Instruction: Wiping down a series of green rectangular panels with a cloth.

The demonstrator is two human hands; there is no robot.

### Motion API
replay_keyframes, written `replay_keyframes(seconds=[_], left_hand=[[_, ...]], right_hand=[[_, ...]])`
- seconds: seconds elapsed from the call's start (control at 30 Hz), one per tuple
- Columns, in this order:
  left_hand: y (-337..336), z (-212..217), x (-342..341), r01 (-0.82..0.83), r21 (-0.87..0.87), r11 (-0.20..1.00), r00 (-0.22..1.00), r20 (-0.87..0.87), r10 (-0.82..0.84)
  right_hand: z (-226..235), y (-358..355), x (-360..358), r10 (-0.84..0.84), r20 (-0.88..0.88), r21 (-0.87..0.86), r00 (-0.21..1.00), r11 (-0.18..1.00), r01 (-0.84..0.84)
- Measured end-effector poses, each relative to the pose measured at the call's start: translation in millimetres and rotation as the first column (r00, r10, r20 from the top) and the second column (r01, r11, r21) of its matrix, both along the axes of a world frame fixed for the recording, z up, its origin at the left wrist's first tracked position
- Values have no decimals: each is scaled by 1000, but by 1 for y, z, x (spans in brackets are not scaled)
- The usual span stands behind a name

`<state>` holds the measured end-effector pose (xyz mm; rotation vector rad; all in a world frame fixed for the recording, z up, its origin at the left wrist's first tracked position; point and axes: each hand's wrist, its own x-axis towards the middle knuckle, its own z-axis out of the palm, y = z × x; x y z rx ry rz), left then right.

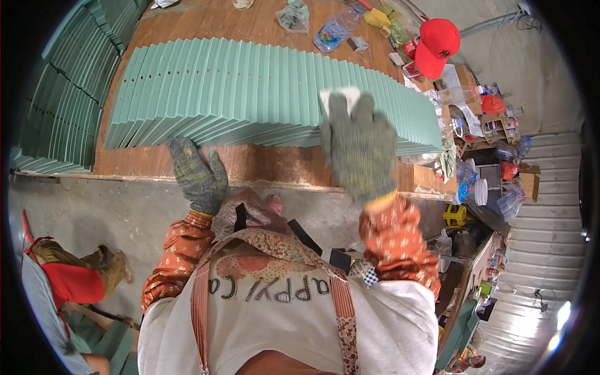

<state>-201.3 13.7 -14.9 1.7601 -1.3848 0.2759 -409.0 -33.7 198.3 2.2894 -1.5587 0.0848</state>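
Observation:
A long fanned row of pale green boards [250,87] lies on a wooden table [206,25]. My left hand [197,175], in a grey knit glove, rests its fingertips against the lower edge of the row near its middle. My right hand [359,147], also gloved, is raised over the right part of the row and presses a small white pad [340,97] against the boards. Both forearms wear orange patterned sleeves.
A second stack of green boards [69,81] sits at the table's left end. Plastic bottles [334,28], a red cap [437,44] and clutter crowd the far right. Another person [59,287] crouches on the concrete floor at lower left. Shelves of small items stand at right.

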Motion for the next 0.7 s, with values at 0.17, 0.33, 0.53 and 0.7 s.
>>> replay_keyframes(seconds=[0.17,0.33,0.53,0.7], left_hand=[[0,0,0,26,7,1000,1000,3,-26],[0,2,0,41,-8,999,998,55,-41],[-1,-8,1,38,-38,999,997,63,-35],[4,0,2,19,-41,999,997,72,-16]], right_hand=[[-4,16,4,-4,-90,-139,996,990,-8],[-10,-98,4,-45,114,-32,992,998,49],[-11,-117,11,-20,128,-61,992,998,28],[-6,24,1,-56,-30,1,998,998,56]])
